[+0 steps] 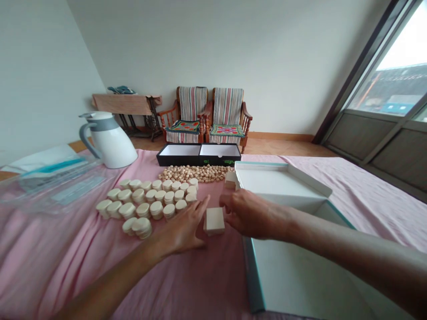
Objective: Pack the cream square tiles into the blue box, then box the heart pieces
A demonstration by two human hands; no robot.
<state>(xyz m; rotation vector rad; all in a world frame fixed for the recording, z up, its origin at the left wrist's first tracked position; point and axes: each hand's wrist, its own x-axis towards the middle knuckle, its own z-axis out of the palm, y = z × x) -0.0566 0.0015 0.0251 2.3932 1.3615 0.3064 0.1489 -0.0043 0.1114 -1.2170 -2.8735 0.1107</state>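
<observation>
A stack of pale square wooden tiles (215, 219) stands on the pink cloth between my two hands. My left hand (187, 226) is open at the stack's left side, fingers stretched forward and thumb apart. On the other side, my right hand (245, 213) has its fingers curled in close to the stack; what they hold, if anything, is hidden. Just behind my right hand sits another pale square stack (230, 179), partly covered. Several stacks of round wooden discs (143, 210) fill rows to the left of my left hand.
Small wooden beads (196, 173) lie heaped before a black two-compartment box (178, 160). An open white-and-teal box (256, 284) lies under my right forearm. A white jug (113, 144) and clear plastic packaging (73, 186) are at the left. Two chairs (227, 106) stand beyond the cloth.
</observation>
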